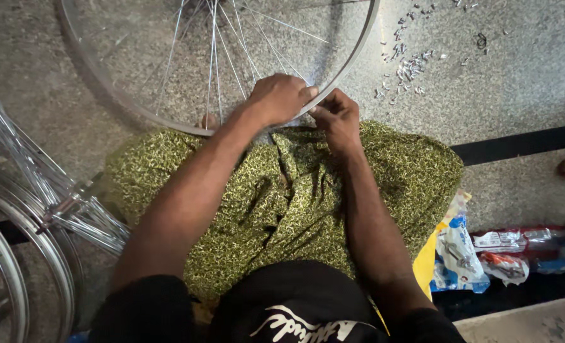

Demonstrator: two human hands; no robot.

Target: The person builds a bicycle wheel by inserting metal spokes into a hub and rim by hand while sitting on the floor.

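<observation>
On the floor, hands (308, 108) hide the rim's (352, 57) edge.

Both hands (281, 96) (337, 116) together, seemingly pinching

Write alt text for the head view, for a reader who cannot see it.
Seen from above, a seated person's left hand and right hand grip the near edge of a silver spoked wheel rim held over a lap in green patterned cloth. Small metal parts lie scattered on the floor beyond; more rims and plastic packets lie alongside.
</observation>
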